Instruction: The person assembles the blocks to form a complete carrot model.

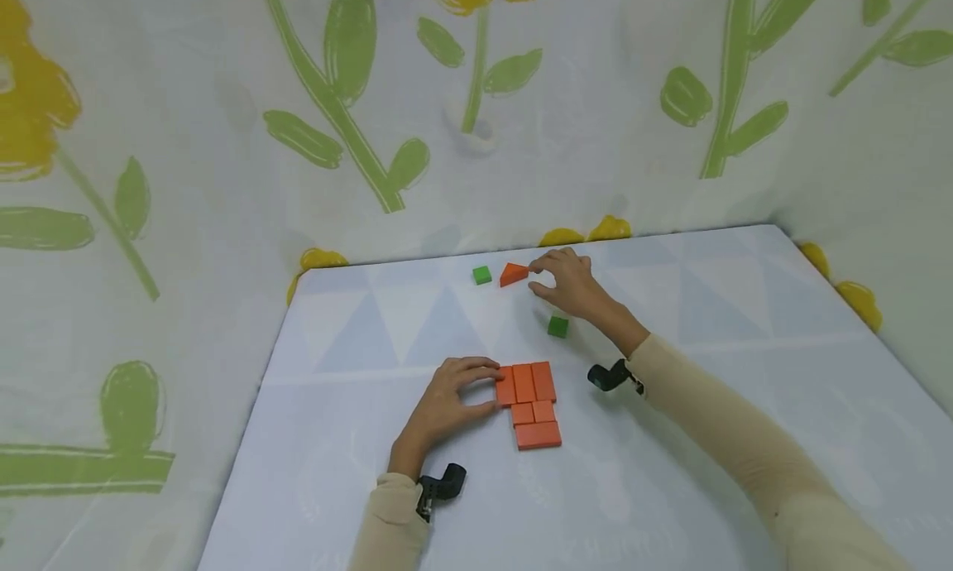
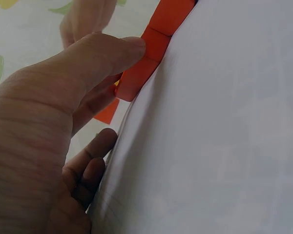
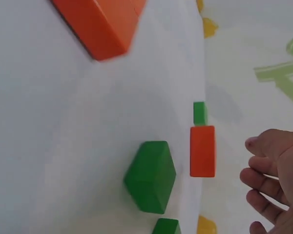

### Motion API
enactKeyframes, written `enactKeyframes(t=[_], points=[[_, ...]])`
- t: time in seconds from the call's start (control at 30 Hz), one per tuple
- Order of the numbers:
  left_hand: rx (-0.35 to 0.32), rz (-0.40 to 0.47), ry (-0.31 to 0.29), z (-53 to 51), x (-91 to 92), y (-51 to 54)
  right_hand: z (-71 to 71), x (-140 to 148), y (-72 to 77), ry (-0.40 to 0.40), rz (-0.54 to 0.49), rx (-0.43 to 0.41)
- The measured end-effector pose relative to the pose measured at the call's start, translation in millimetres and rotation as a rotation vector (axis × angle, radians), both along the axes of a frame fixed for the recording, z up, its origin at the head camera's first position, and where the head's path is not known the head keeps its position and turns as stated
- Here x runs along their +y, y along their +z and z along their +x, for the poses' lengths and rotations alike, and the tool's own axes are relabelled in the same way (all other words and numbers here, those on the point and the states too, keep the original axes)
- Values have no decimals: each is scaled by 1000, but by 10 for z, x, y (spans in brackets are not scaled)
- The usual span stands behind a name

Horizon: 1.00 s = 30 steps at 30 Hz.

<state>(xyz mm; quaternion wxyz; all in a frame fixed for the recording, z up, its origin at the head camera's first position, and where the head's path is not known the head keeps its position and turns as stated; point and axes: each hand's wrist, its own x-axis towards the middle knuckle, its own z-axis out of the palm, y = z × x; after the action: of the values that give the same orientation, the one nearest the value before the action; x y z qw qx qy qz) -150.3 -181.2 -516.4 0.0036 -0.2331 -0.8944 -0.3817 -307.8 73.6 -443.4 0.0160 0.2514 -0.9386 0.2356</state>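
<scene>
Flat orange wooden blocks [image 1: 524,384] lie together on the table, tall ones side by side above smaller ones and a wide one. My left hand [image 1: 450,397] pinches the leftmost tall block, index finger at its upper end and thumb at its lower end. In the left wrist view the thumb [image 2: 129,48] presses against an orange block [image 2: 156,44]. At the table's far side my right hand [image 1: 569,283] hovers with thumb and fingers apart, just right of a triangular orange block [image 1: 514,274]. Nothing shows between its fingers.
A small green block [image 1: 482,275] sits left of the triangular block. Another green block [image 1: 557,326] lies below the right hand. The right wrist view shows a further green block [image 3: 166,226] at its bottom edge. Behind the table [image 1: 670,472] hangs a flower-patterned cloth [image 1: 581,99].
</scene>
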Motion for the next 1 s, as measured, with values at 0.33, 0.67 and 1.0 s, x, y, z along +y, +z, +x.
enactKeyframes(t=[0.33,0.67,1.0], points=[[26,13,-22,26,47,-6,-375,-221,-52,-16,101,-103],[21,-11,1,23,52,17,-476,-245,-149,31,176,-79],[6,-8,28,32,9,47,-410,-253,-234,78,114,-44]])
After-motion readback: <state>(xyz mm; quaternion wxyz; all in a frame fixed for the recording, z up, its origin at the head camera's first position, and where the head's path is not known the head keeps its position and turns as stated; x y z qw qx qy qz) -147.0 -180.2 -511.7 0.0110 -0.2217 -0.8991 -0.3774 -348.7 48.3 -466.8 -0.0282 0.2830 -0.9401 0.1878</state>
